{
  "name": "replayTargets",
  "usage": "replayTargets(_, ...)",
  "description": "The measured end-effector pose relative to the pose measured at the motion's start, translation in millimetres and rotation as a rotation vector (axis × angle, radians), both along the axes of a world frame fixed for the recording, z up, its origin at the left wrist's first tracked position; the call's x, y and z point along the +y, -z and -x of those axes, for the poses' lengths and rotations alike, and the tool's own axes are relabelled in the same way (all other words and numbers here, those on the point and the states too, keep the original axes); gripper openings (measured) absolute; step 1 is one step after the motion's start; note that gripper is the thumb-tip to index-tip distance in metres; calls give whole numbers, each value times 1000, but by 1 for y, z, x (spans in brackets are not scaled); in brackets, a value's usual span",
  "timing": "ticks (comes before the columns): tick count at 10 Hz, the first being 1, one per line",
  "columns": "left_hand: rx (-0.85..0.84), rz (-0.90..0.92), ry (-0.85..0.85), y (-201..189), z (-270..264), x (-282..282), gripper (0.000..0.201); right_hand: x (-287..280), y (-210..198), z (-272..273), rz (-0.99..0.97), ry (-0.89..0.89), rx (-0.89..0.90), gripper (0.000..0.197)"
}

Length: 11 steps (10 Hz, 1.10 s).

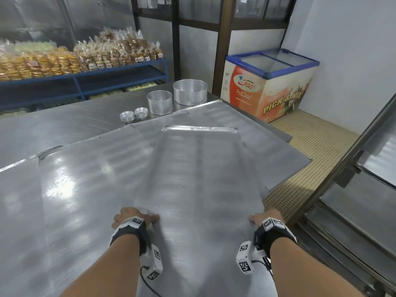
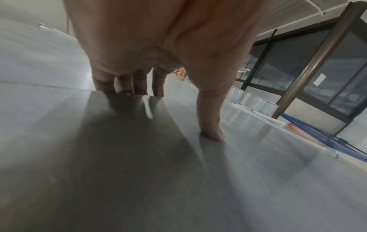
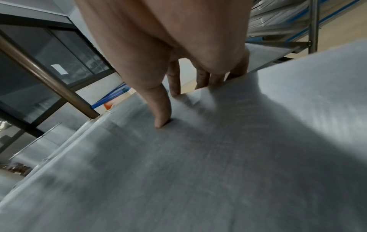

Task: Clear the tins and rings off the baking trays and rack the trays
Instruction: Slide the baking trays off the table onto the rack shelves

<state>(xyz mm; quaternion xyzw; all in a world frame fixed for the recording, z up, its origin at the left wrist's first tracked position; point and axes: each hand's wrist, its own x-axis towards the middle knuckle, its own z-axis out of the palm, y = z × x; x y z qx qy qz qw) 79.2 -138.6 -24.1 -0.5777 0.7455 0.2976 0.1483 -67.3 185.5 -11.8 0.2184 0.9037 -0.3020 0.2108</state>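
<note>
Here both hands, left hand (image 1: 130, 216) and right hand (image 1: 265, 217), grip the near corners of a baking tray (image 1: 199, 179) above the bench (image 1: 53, 129).

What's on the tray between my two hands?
Nothing: in the head view the tray is bare metal from the left hand to the right hand. Each hand grips a side edge.

Ring tins (image 1: 190, 91) and small tart tins (image 1: 134, 114) crowd the bench's (image 1: 64, 125) far edge; its left side lies open; the tray rack (image 1: 353, 189) stands right.
</note>
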Motion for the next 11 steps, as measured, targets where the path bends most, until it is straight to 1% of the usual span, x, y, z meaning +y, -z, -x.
replayTargets(1,37,-58,-38,-4,0,-3,90,-2,-1,-5,3,-31,1,24)
replayTargets(2,66,-102,-25,36,11,-32,93,-8,-6,-13,-9,-69,33,14)
replayTargets(3,160,-183,-51,28,12,-34,87,-14,-18,-16,47,-206,-7,35)
replayTargets(4,245,-282,-140,-10,1,-16,39,-13,-26,-17,-51,-253,-25,37)
replayTargets(5,321,-351,-234,-9,-2,-18,30,-11,-25,-11,-42,-183,-66,39)
replayTargets(6,379,-387,-277,-11,0,-23,34,-7,-36,-15,56,-193,-67,39)
replayTargets(7,399,-374,-254,-18,5,-27,35,-5,-33,-28,238,133,-9,40)
replayTargets(8,406,-372,-213,-28,12,-35,31,-10,-38,-33,217,231,-28,39)
replayTargets(9,430,-372,-180,-31,19,-43,44,-13,-44,-45,193,383,11,46)
replayTargets(10,435,-323,-83,-36,28,-45,41,-11,-47,-60,206,463,11,54)
replayTargets(11,442,-302,-14,-45,35,-42,41,1,-49,-73,244,555,66,55)
